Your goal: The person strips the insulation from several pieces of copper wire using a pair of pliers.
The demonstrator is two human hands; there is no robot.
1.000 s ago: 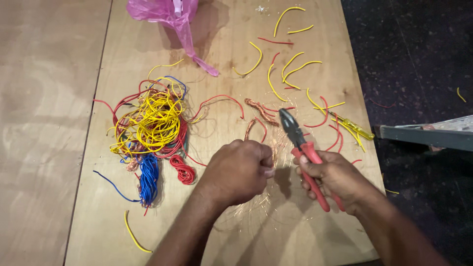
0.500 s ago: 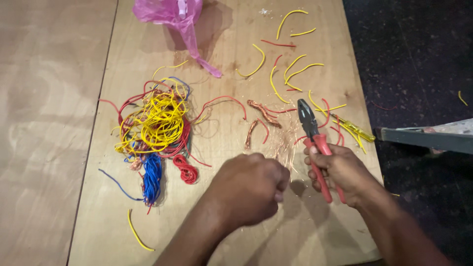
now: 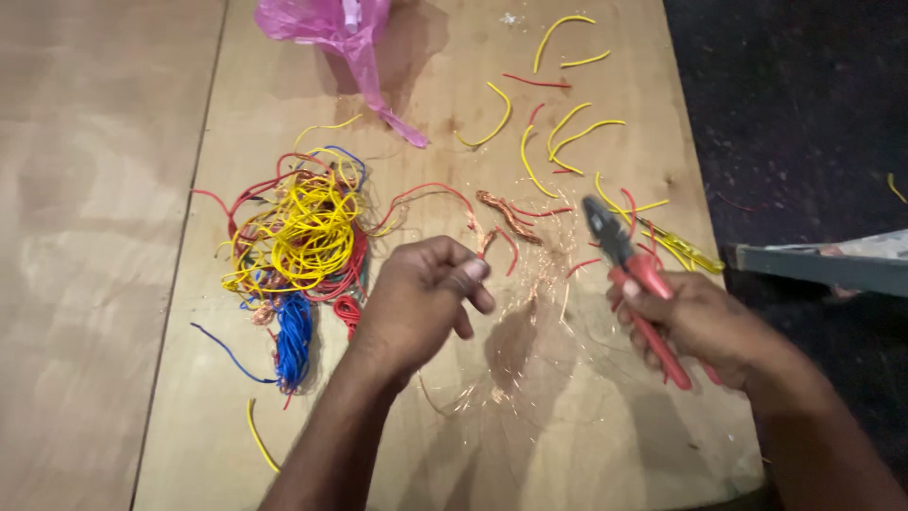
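right hand (image 3: 705, 326): fingers clenched round the red handles of the pliers (image 3: 629, 270), tips pointing up and away, jaws seemingly closed. left hand (image 3: 416, 303): fingers pinched together; whether a fine strand sits between them, cannot tell. bare copper strands (image 3: 530, 303) lie loose on the table (image 3: 586, 454) between both hands. tangled wire pile (image 3: 303, 237) just left. advice: pinch near the cut end, pull straight.

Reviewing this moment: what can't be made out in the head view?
- Left hand: what its curled, motion-blurred fingers pinch is hidden.
- Pliers: handle ends hidden inside right hand.
- Pink plastic bag: cut off by top edge.
- Wire tangle: single strands untraceable.
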